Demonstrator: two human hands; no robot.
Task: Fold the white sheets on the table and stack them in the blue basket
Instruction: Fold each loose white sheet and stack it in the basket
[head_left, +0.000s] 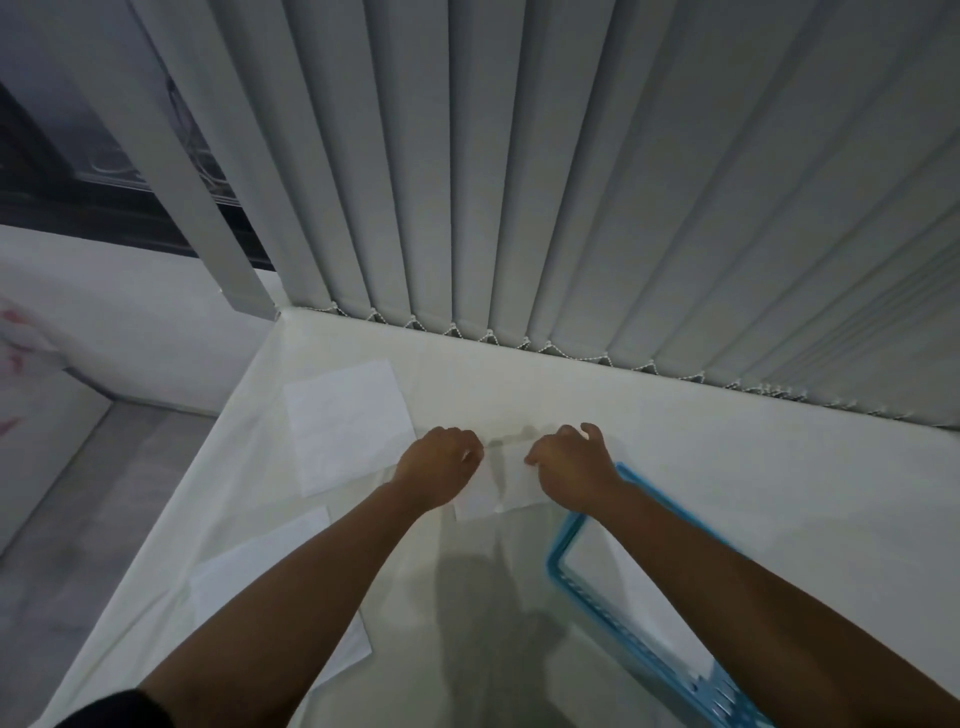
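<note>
Blinds (519, 208) close off the table's (675, 441) far edge — basket (557, 545) crowds right.

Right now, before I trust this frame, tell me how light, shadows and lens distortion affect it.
Head view: dim, flat light, so the sheet held by the left hand and right hand barely stands out from the white table; head view: soft arm shadows fall beside the blue basket; head view: the wide lens fans the blinds outward, no glare.
</note>
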